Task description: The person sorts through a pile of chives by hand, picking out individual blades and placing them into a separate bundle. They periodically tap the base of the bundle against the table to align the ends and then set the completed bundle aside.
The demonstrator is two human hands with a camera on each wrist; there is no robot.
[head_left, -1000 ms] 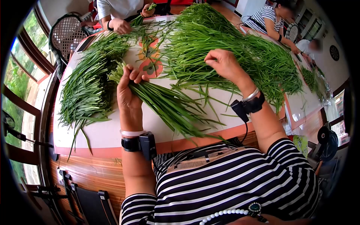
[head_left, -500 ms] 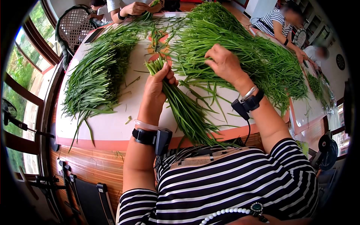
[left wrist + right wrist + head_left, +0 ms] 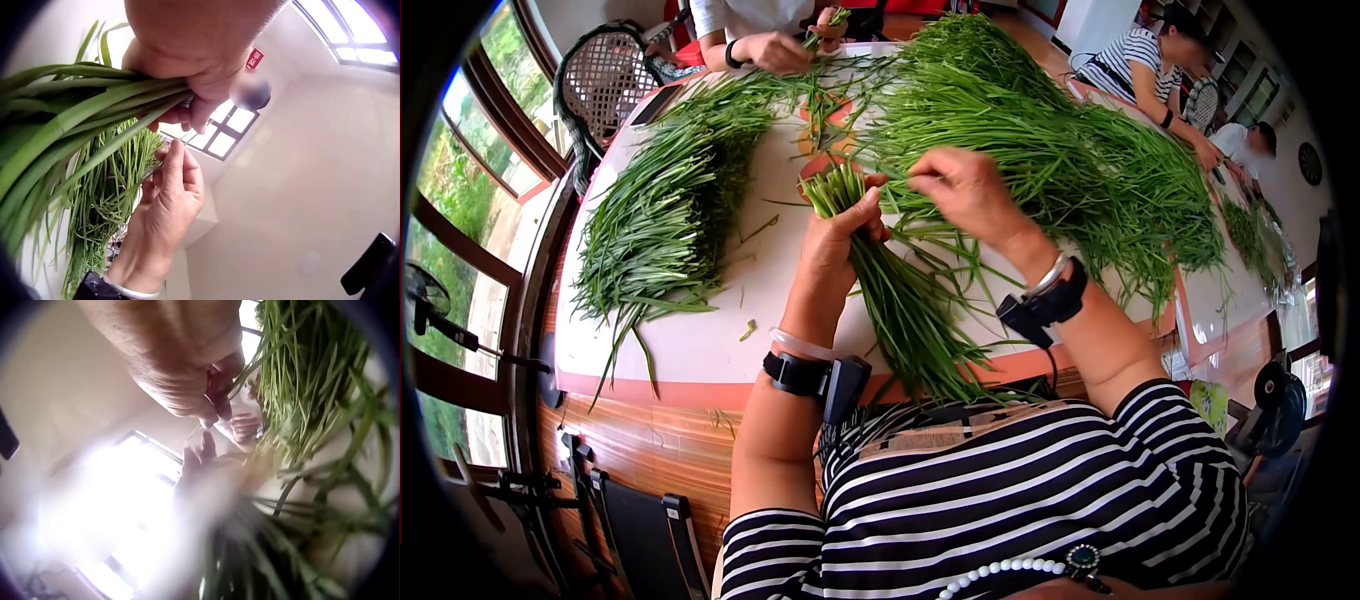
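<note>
The left hand grips a bunch of long green stalks, pale cut ends up and leaves hanging toward the table's front edge. Just right of those ends is the right hand, thumb and fingertips pinched together. In the left wrist view the right hand pinches a thin green strand, close below the left hand. The right wrist view also shows a strand at the fingertips of the right hand. A big heap of stalks lies behind and right of the hands.
A neat pile of stalks lies on the left of the white table, with loose bits between. Behind it are a dark phone-like object and a woven chair. Other people sit at the far side and right, one handling stalks.
The left hand with its bunch has moved right, away from the left pile, and the stalks hang more upright. The right hand has come left and slightly lower, nearer the cut ends.
</note>
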